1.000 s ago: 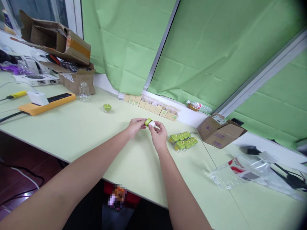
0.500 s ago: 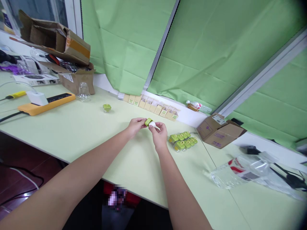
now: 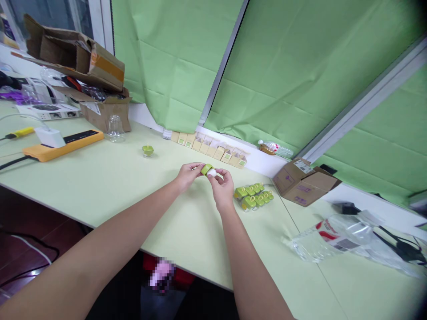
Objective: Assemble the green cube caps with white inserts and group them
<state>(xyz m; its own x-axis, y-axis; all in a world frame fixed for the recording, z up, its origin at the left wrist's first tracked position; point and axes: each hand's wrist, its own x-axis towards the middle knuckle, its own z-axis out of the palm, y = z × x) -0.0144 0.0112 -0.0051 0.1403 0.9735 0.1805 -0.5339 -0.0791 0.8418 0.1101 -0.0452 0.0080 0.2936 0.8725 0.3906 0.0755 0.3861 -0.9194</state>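
Observation:
Over the middle of the table, my left hand (image 3: 187,176) pinches a small green cap (image 3: 206,168) between thumb and fingers. My right hand (image 3: 223,186) comes from the other side, its fingers closed on a small white piece (image 3: 211,172) that sits against the cap's right side. Whether the white piece is inside the cap or only touching it, I cannot tell. To the right of my hands stand several green-topped clear containers (image 3: 249,203) with ring loops, in two rows. A single green-topped container (image 3: 147,150) stands alone to the left.
Small tan boxes (image 3: 218,153) line the back wall. An orange power strip (image 3: 68,143), a clear jar (image 3: 115,129) and opened cartons (image 3: 103,111) are at left. A cardboard box (image 3: 302,182) and a large clear plastic bottle (image 3: 325,238) lie at right.
My hands stay in nearly the same place, still holding the cap and the white piece. The cap seems turned slightly. The view has shifted a little.

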